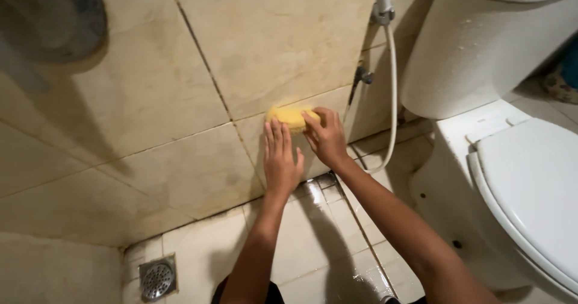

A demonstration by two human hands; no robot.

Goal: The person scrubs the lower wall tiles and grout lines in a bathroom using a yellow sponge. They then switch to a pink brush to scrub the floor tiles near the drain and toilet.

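Yellow porous sponge (291, 118) pressed against glossy, perhaps wet, tile (180, 99).

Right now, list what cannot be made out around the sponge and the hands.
- Yellow sponge, head view: its right end is covered by the right hand.
- Wall tile: the patch under the left hand is hidden by that hand.
- Hose: its upper end is cut off by the top edge.
- Toilet: cut off by the right edge.
- Dark shape at top left: blurred, unidentifiable.
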